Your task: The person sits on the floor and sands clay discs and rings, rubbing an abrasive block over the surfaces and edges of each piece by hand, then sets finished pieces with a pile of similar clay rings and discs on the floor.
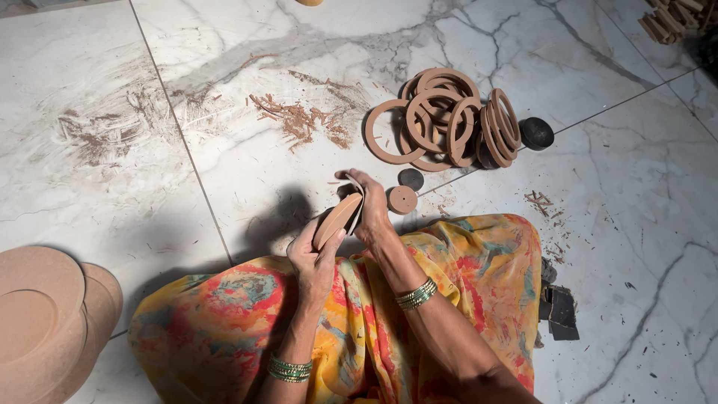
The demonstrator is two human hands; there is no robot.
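Terracotta-brown, a thin disc (336, 219) stands edge-on between both hands above the lap. The left hand (313, 262) is closed around its lower edge, thumb along the face; the right hand (368, 206) curls over its top edge, fingers bent round it. Below them spreads a bright orange, yellow and red cloth (479, 262) over the knees. On the marble floor (149, 112) just beyond lie a small round plug (402, 200) and a dark one (410, 179), then a heap of flat rings (445, 120) with a black knob (536, 133) beside it. Stacked plates (45, 314) sit at the left edge. Brown shavings (299, 120) litter the tile.
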